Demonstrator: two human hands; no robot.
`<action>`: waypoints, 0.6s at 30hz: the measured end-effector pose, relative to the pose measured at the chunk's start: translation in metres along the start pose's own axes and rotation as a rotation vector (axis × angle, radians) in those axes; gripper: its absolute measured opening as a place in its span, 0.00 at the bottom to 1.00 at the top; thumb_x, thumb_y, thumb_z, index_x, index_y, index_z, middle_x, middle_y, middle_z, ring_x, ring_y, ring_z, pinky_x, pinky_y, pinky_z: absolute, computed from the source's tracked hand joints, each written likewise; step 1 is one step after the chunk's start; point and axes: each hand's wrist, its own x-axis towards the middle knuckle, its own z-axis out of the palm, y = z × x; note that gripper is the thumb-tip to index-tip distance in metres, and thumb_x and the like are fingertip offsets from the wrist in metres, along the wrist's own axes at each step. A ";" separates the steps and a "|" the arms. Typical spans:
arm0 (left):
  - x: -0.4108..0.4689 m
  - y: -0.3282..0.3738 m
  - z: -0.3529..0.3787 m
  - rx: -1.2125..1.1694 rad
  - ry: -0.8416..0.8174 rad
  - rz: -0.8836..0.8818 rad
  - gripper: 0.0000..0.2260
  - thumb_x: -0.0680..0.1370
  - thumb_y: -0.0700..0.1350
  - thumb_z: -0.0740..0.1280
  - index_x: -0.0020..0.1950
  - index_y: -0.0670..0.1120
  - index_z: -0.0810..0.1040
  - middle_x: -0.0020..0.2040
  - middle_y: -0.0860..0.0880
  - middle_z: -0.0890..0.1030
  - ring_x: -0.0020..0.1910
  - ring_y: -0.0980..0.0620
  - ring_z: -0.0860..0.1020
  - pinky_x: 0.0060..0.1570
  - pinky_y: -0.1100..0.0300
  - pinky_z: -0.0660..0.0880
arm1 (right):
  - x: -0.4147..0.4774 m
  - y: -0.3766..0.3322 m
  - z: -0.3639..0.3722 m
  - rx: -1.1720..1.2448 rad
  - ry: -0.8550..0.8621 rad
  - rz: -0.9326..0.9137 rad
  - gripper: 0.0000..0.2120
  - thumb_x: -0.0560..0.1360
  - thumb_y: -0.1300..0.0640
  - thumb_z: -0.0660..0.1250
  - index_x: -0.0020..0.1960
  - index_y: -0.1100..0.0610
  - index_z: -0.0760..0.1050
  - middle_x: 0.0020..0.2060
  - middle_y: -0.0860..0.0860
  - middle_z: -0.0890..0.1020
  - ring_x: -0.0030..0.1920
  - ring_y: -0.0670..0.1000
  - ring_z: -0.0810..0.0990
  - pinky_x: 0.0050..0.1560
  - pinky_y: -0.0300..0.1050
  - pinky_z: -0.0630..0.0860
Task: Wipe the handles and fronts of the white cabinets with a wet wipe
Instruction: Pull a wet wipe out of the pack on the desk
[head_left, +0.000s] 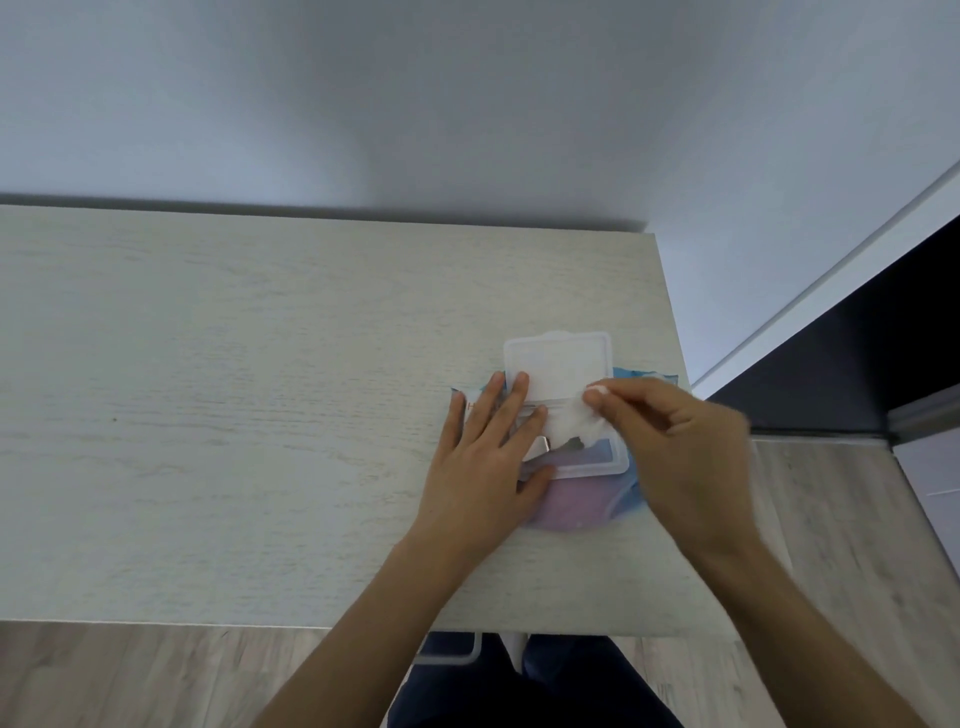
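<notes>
Nearest, the left hand (485, 457) lies flat with fingers spread, pressing down the soft blue and lilac plastic wipes pack (576, 506) on the pale wood-grain tabletop (234, 389). Just beyond, the right hand (675, 447) pinches a white wet wipe (574, 423) at the pack's opening between thumb and fingertips. The clear hinged lid (558, 366) stands open behind, before a white wall (467, 104)

A pale wood-grain tabletop (234, 389) carries a wipes pack (582, 499) near its right edge, apparently with its flip lid (558, 369) raised.
</notes>
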 end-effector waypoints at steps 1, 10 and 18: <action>0.000 0.000 -0.001 0.003 -0.002 -0.001 0.24 0.76 0.57 0.56 0.65 0.45 0.77 0.71 0.43 0.69 0.73 0.45 0.62 0.69 0.44 0.55 | 0.003 -0.007 -0.006 0.025 0.024 0.003 0.11 0.70 0.56 0.70 0.40 0.39 0.75 0.31 0.25 0.77 0.39 0.32 0.79 0.41 0.22 0.72; 0.000 0.007 -0.013 0.052 -0.025 -0.032 0.28 0.77 0.60 0.55 0.71 0.44 0.65 0.72 0.44 0.68 0.72 0.47 0.63 0.72 0.43 0.57 | 0.037 -0.046 -0.079 0.150 0.286 -0.065 0.13 0.66 0.35 0.69 0.46 0.39 0.78 0.41 0.36 0.83 0.44 0.38 0.81 0.47 0.31 0.76; -0.011 0.036 -0.014 0.114 -0.364 0.130 0.35 0.81 0.64 0.38 0.71 0.43 0.69 0.70 0.46 0.71 0.70 0.50 0.68 0.67 0.48 0.64 | 0.041 -0.047 -0.092 0.066 0.264 -0.018 0.11 0.69 0.34 0.66 0.46 0.38 0.78 0.44 0.38 0.83 0.45 0.40 0.82 0.39 0.30 0.77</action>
